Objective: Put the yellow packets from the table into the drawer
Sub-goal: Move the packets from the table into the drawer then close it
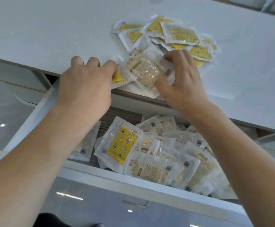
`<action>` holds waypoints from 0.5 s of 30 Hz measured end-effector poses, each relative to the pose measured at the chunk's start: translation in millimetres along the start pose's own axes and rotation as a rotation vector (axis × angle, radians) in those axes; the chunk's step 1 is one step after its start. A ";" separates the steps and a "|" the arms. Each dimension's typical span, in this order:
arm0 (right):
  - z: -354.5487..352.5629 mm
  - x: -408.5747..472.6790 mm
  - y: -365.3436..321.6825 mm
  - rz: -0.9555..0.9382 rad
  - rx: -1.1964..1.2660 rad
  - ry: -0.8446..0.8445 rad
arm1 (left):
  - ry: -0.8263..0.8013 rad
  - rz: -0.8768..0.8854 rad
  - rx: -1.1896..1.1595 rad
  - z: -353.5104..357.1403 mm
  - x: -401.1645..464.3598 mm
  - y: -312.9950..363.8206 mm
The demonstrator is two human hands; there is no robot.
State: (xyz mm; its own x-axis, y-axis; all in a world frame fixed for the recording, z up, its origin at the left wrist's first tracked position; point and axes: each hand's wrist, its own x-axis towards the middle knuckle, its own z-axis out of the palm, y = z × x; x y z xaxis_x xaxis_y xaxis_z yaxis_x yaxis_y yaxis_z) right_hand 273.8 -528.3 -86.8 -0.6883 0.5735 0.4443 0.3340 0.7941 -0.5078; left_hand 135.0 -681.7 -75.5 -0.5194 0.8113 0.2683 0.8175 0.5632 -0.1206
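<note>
Several yellow packets (179, 35) in clear wrappers lie heaped on the white table (51, 30). My left hand (84, 86) presses down on a yellow packet (118, 77) at the table's front edge. My right hand (181, 79) pinches a face-down packet (145, 69) that shows its pale printed back, right beside the left hand. Below the edge, the open drawer (133, 182) holds several packets, one with its yellow star-patterned face (122, 145) up.
The drawer's white front panel carries a recessed handle (135, 202). A grey glossy floor (5, 115) shows to the left and below. Bare table surface extends left of the heap and to the right of my right hand.
</note>
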 end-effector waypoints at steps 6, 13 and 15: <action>4.3 4.8 -5.8 -0.036 -0.304 -0.379 | -0.053 -0.042 -0.014 -9.3 -2.0 5.1; 3.3 -18.1 5.3 -0.191 -0.511 -0.251 | -0.014 -0.027 -0.050 -6.6 -3.9 6.3; 4.3 -25.6 9.4 -0.244 -0.494 -0.148 | -0.016 0.003 -0.059 -6.2 -6.1 6.6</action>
State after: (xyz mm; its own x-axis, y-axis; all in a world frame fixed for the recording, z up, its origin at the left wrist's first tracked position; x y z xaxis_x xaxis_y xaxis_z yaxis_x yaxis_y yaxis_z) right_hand 291.8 -536.4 -106.2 -0.8542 0.3556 0.3793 0.3910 0.9202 0.0179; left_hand 145.0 -683.9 -72.0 -0.5202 0.8159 0.2524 0.8321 0.5508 -0.0651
